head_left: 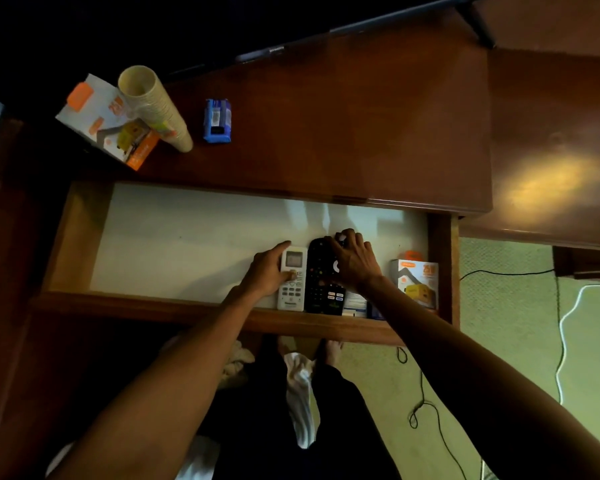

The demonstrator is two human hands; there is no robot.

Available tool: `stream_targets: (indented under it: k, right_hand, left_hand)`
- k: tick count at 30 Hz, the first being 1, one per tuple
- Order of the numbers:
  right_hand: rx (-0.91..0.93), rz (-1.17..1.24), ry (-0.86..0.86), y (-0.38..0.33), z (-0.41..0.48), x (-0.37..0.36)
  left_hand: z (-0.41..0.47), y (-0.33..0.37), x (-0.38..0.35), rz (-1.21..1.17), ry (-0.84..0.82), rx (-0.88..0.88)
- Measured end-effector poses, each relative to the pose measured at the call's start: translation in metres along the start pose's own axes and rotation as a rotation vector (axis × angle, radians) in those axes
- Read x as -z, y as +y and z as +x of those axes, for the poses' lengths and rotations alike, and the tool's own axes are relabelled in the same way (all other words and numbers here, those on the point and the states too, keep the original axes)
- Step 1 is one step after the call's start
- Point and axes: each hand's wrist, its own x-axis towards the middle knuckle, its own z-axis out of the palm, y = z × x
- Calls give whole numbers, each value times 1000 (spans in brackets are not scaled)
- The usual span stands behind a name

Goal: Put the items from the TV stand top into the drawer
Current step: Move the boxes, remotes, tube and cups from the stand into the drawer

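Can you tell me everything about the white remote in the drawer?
The white remote is a long, pale plastic bar with a small grey screen near its far end and rows of buttons below. It lies flat on the drawer floor, lengthwise toward the person, right beside a black remote. The left hand rests on its left edge and buttons.

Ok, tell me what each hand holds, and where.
Left hand rests on the white remote mid-body; right hand covers the black remote at its top. Real grips cannot be told.

Both hands (269, 271) (354, 259) low, palms down.
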Motion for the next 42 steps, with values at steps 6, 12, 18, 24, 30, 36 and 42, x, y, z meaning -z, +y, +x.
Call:
stream_targets:
  k: [6, 12, 18, 24, 30, 36, 42]
  right_hand:
    - [67, 25, 5, -6, -7, 23]
    - [245, 197, 81, -50, 0, 87]
    - [330, 253, 164, -114, 46, 162]
    - [292, 38, 160, -171, 126, 203]
    - [163, -83, 85, -183, 206, 194]
    - [202, -101, 115, -187, 205, 183]
    - [262, 72, 159, -169, 179, 182]
  left_hand:
    - [-13, 16, 25, 51, 94, 89]
    - [-55, 43, 109, 88, 420, -14]
    - [-72, 70, 207, 77, 753, -210]
    - [-35, 94, 290, 222, 870, -308]
    - [7, 90, 325, 383, 547, -176]
    - [17, 83, 325, 387, 478, -151]
    - [2, 80, 323, 225, 531, -252]
